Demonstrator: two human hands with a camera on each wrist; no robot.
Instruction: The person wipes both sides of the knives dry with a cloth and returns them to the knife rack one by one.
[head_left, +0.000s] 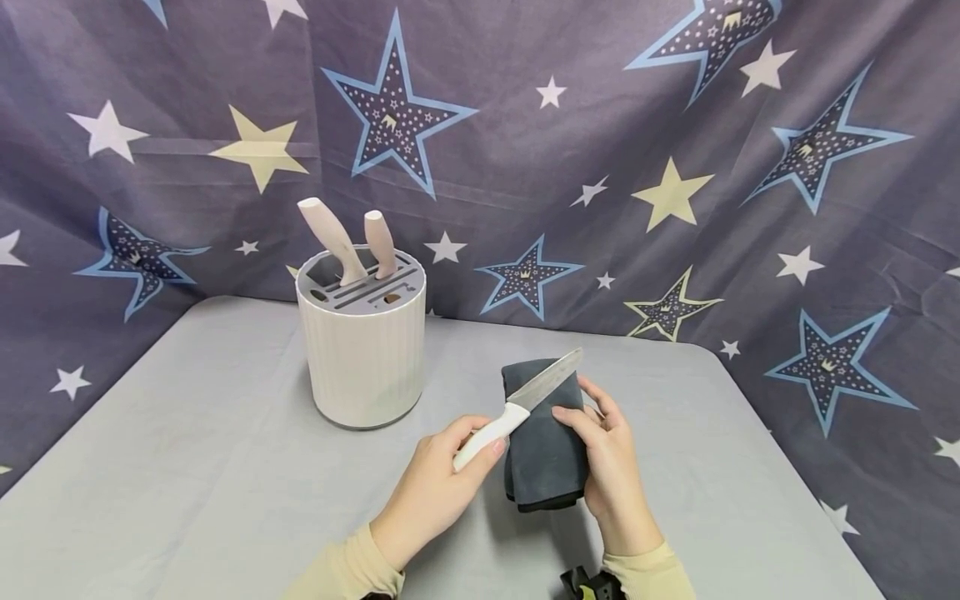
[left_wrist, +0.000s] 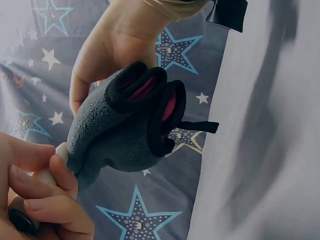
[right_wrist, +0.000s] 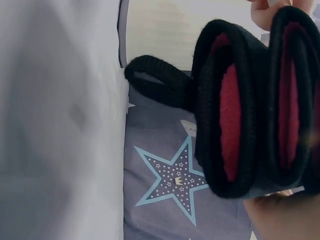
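Note:
My left hand point(head_left: 438, 479) grips a knife point(head_left: 491, 435) by its white handle, the blade pointing up to the right. The blade lies across the front of a folded dark grey cloth point(head_left: 546, 458), its tip reaching past the cloth's top edge. My right hand point(head_left: 611, 467) holds that cloth from the right side, thumb on the front face and fingers behind. In the right wrist view the folded cloth point(right_wrist: 257, 115) shows black edging, a pink-red inner side and a black loop. The left wrist view shows the left hand point(left_wrist: 45, 195) curled round the handle beside the cloth.
A white ribbed knife block point(head_left: 363, 358) stands on the grey-covered table point(head_left: 202, 467) to the left. Two knives with pale pink handles point(head_left: 330, 237) stick up from its slotted top. A star-patterned curtain point(head_left: 480, 167) hangs behind and beside the table.

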